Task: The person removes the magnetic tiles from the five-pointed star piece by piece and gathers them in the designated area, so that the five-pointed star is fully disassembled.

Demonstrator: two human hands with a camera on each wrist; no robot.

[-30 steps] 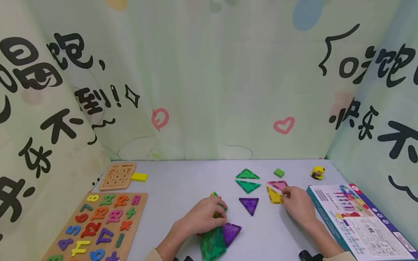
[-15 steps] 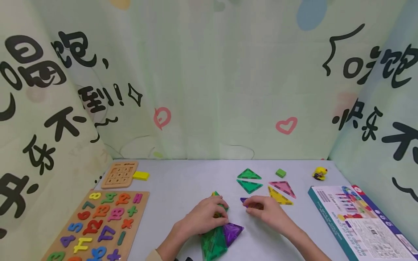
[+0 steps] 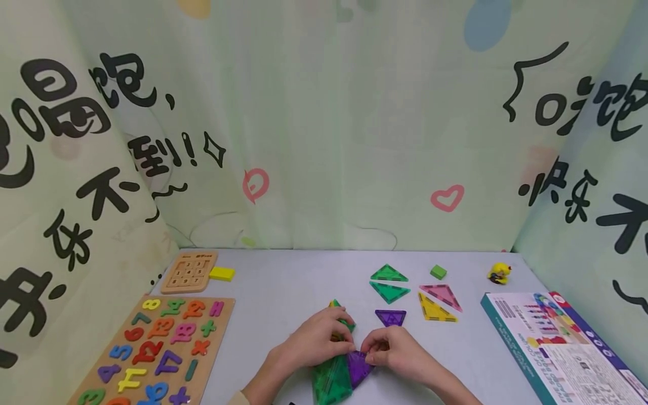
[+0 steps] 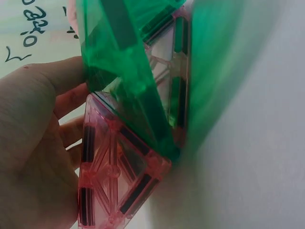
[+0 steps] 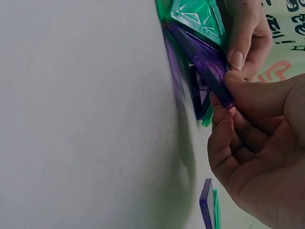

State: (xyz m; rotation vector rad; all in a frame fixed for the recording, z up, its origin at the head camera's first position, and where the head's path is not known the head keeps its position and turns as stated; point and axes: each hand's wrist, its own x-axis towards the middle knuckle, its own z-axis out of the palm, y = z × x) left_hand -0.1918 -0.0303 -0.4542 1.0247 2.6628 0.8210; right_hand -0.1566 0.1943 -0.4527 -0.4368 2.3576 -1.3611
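A small structure of see-through magnetic tiles stands at the table's front middle. Its large green tile point(image 3: 331, 379) faces the front, and a purple triangular tile point(image 3: 358, 369) leans on its right side. My left hand point(image 3: 321, 337) holds the structure from above and the left, covering its middle. A reddish tile point(image 4: 97, 157) shows beside that palm in the left wrist view. My right hand point(image 3: 397, 351) pinches the purple tile's free corner between thumb and fingers. Just behind this hand lies a loose purple triangle tile point(image 3: 390, 316).
Two green triangle tiles point(image 3: 388, 273), a pink one point(image 3: 442, 295) and a yellow one point(image 3: 434, 310) lie farther back. A green block point(image 3: 438, 272) and a yellow duck figure point(image 3: 499, 273) are behind them. A box point(image 3: 562, 343) stands right; a number board point(image 3: 152, 354) lies left.
My right hand has left the pink and yellow tiles, come left past the loose purple triangle, and taken hold of the structure's purple tile. My left hand stays on the structure.
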